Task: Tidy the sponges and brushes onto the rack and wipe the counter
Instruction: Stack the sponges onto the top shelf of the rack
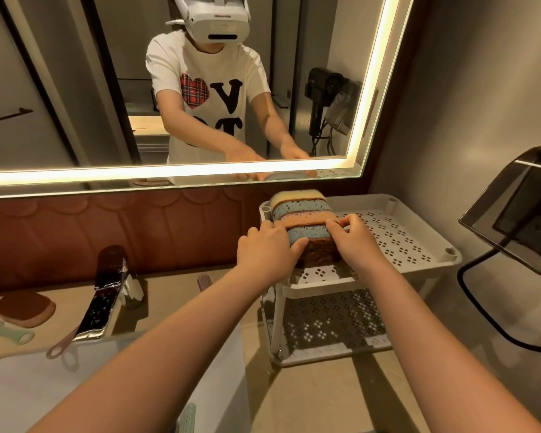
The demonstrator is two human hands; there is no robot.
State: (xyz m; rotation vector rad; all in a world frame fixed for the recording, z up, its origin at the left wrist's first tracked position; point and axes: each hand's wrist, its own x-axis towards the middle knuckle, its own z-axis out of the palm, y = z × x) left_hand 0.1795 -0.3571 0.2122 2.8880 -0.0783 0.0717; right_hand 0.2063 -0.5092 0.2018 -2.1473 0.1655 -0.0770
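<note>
Sponges [299,209] in row on rack [419,245] top; left hand [264,246] clasps near end, right hand [352,239] apparently pinches orange sponge [306,219].

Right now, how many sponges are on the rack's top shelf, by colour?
Yellow sponge: 1
Blue sponges: 2
Orange sponge: 1
Total on the rack: 4

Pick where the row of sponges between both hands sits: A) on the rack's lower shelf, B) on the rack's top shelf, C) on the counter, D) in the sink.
B: the sponges stand on the rack's perforated top shelf, left hand and right hand gripping them.
</note>
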